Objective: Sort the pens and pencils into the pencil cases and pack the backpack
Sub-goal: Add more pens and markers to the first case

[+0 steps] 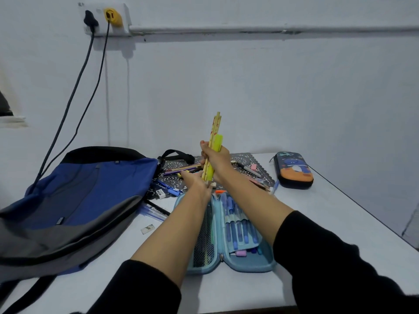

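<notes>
Your right hand [216, 158] grips a bundle of yellow wooden pencils [212, 152] upright above the open light-blue zip pencil case [249, 265]; your left hand [195, 181], fingers hidden, squares their ends. Next, probably lay them into the case's mesh side.

Pale wall [249, 87] fills upper frame; socket box [104, 19] upper left, two dark cables [74, 96] hanging; white bench [328, 214] below.
</notes>
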